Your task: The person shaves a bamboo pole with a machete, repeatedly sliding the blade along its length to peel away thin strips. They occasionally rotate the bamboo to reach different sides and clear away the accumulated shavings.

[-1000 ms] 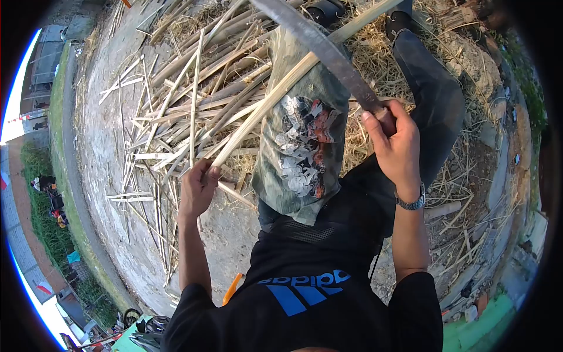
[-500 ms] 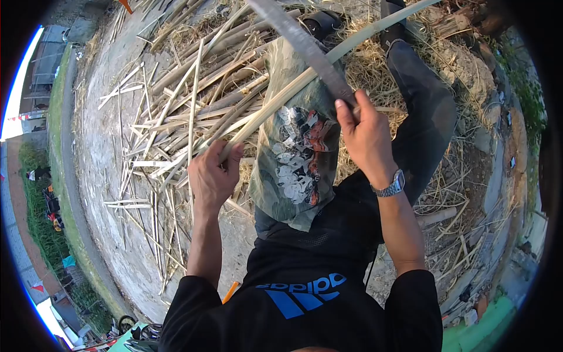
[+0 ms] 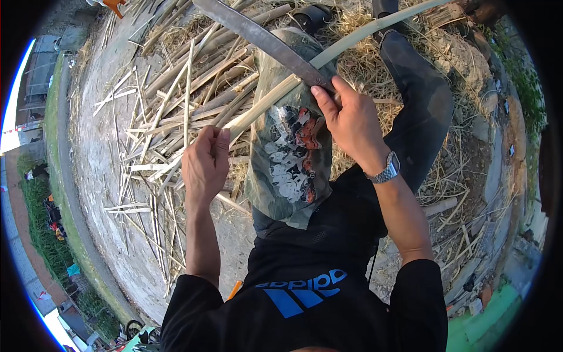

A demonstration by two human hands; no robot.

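My left hand point(image 3: 205, 161) is closed around the near end of a long pale bamboo strip point(image 3: 261, 108), which slants up to the far right across my raised leg. In my right hand point(image 3: 355, 126) is a long, dark, slightly curved machete point(image 3: 252, 34), its tip pointing to the upper left. Thumb and fingers press together at the near end of the blade; the handle is hidden. The blade crosses over the strip close to that hand. Beneath both lies a camouflage cloth point(image 3: 267, 170) with a worn print, draped over my leg.
Split bamboo pieces point(image 3: 170, 111) lie heaped on the ground to the left and ahead. Curled shavings point(image 3: 363, 70) cover the ground between my legs. My other leg point(image 3: 419, 105) stretches out on the right, beside rubble point(image 3: 463, 58). A orange object point(image 3: 114, 7) stands at the top left.
The machete has swung so its tip points further left, and my right hand has shifted slightly left and up. My left hand has moved a little left and up with the strip.
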